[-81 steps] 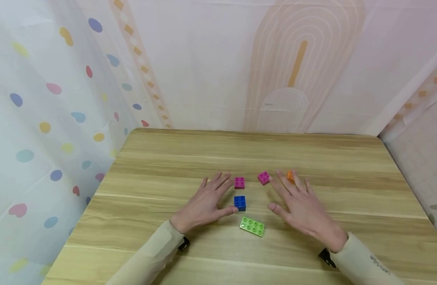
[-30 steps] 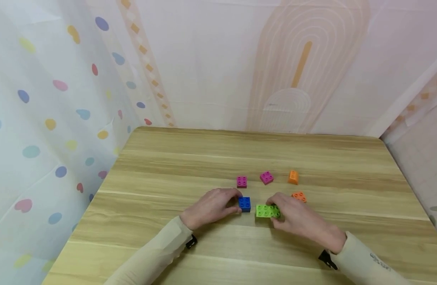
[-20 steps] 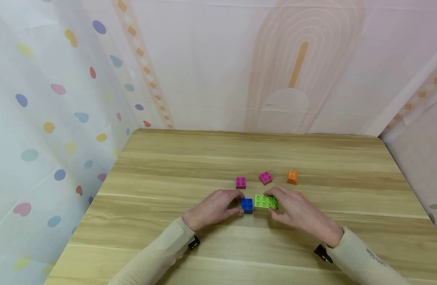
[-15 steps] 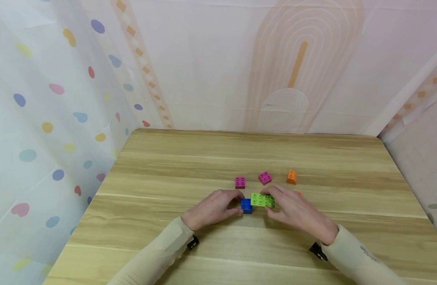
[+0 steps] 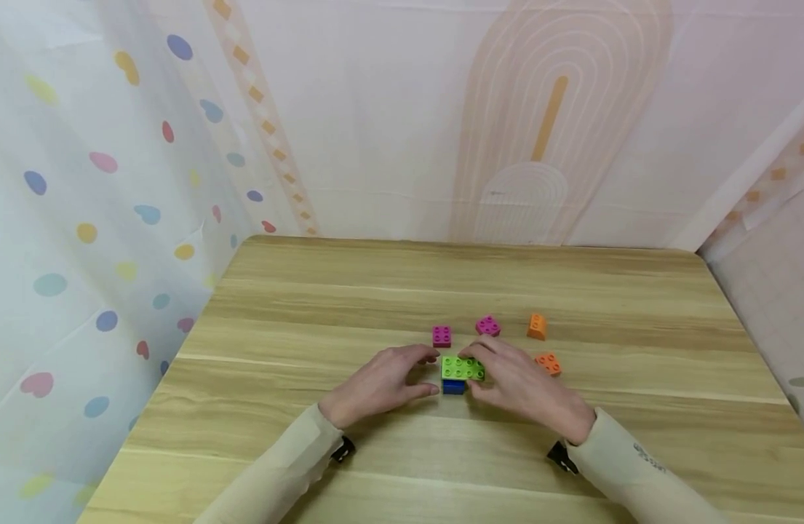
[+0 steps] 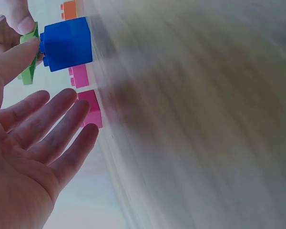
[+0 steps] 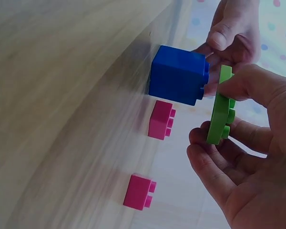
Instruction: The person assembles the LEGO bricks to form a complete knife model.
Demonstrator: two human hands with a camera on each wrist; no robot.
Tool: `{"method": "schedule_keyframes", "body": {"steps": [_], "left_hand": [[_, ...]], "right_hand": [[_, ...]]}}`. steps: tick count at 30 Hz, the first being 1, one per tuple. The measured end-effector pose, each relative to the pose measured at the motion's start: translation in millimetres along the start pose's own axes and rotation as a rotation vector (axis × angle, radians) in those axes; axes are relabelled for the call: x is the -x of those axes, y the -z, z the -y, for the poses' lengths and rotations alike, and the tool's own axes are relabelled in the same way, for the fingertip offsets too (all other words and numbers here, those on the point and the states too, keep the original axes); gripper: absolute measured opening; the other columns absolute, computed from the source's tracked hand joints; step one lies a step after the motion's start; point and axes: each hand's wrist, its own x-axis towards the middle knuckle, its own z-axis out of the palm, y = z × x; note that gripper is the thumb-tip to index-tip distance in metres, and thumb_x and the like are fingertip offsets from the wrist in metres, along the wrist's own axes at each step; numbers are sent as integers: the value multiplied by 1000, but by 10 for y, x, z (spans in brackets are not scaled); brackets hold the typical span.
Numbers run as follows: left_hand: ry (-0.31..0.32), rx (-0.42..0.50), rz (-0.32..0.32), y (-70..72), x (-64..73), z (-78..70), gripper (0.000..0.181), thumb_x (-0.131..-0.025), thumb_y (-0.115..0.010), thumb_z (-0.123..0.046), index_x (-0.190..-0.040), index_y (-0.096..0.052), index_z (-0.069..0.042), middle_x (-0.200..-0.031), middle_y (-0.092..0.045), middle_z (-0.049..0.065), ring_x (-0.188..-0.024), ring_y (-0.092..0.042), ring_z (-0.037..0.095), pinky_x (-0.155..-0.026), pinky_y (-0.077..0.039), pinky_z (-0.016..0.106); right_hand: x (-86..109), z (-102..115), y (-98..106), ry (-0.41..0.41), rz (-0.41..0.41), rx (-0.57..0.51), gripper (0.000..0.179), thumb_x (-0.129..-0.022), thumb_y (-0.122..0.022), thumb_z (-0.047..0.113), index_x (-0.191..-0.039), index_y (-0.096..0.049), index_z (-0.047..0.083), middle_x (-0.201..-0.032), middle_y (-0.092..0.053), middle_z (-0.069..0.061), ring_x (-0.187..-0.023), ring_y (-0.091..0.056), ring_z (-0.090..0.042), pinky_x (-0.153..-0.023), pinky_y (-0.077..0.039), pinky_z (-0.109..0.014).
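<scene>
Between thumb and fingers, my right hand (image 5: 529, 386) pinches a flat light-green building brick (image 5: 463, 368) with two rows of studs. Its left part is over the blue brick (image 5: 452, 387), which stands on the table and shows only its front side in the head view. A narrow gap separates the green brick (image 7: 220, 112) from the studs of the blue brick (image 7: 178, 74) in the right wrist view. My left hand (image 5: 378, 382) is just left of both bricks, thumb and fingers spread apart and holding nothing. In the left wrist view its fingers extend loosely below the blue brick (image 6: 69, 44).
Two magenta bricks, one left (image 5: 442, 335) and one right (image 5: 488, 325), lie behind the hands. An orange sloped brick (image 5: 537, 327) and an orange studded brick (image 5: 548, 364) are at the right, the latter close to my right hand. A patterned curtain (image 5: 375, 124) hangs behind the wooden table (image 5: 349, 284).
My right hand took the green brick from the table's front, turned it straight and carried it left over the blue brick. My left hand, earlier around the blue brick, has drawn back leftward.
</scene>
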Motion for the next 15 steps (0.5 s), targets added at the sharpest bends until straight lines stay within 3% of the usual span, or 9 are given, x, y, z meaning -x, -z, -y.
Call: {"method": "schedule_keyframes", "body": {"steps": [6, 15], "left_hand": [[-11, 1, -40, 9, 22, -4, 54, -96, -77, -33, -139, -59, -6, -131, -69, 11, -116, -67, 23, -99, -56, 40], [-23, -27, -48, 0, -41, -51, 52, -94, -78, -33, -136, -61, -7, -128, -70, 9, -113, -68, 22, -97, -57, 39]], "right_hand": [[-40, 20, -31, 1, 18, -13, 43, -88, -81, 19, -126, -67, 4, -119, -64, -6, -97, -61, -14, -84, -58, -32], [-81, 33, -63, 12, 37, -19, 41, -88, -81, 19, -125, -68, 4, -119, -63, -4, -97, -60, -13, -85, -58, -33]]}}
